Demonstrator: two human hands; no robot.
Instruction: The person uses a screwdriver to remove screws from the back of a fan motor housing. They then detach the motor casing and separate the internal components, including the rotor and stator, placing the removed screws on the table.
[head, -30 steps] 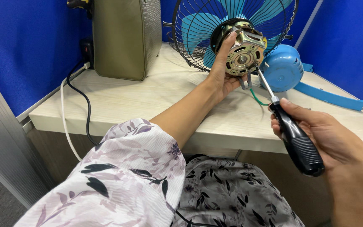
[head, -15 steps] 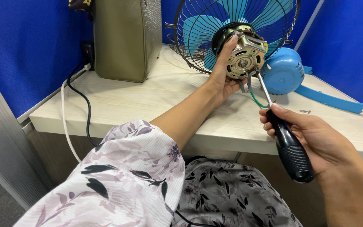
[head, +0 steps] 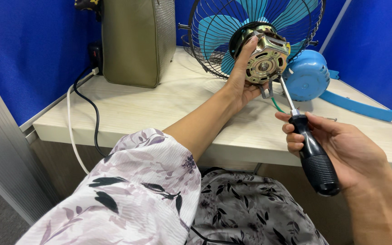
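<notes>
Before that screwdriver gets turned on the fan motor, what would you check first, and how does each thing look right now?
1. Left hand gripping the fan motor: ok.
2. Right hand wrapped around the screwdriver handle: ok.
3. Screwdriver tip seated in a screw at the motor's lower edge: cannot tell.
4. Fan blades at rest inside the wire guard: ok, they look sharp, not blurred.
5. Green wire clear of the shaft: cannot tell, it runs close behind.

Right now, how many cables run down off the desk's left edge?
2: a white cable along the desk edge, and a black cable just right of it. Others may be hidden behind the olive case.
</notes>
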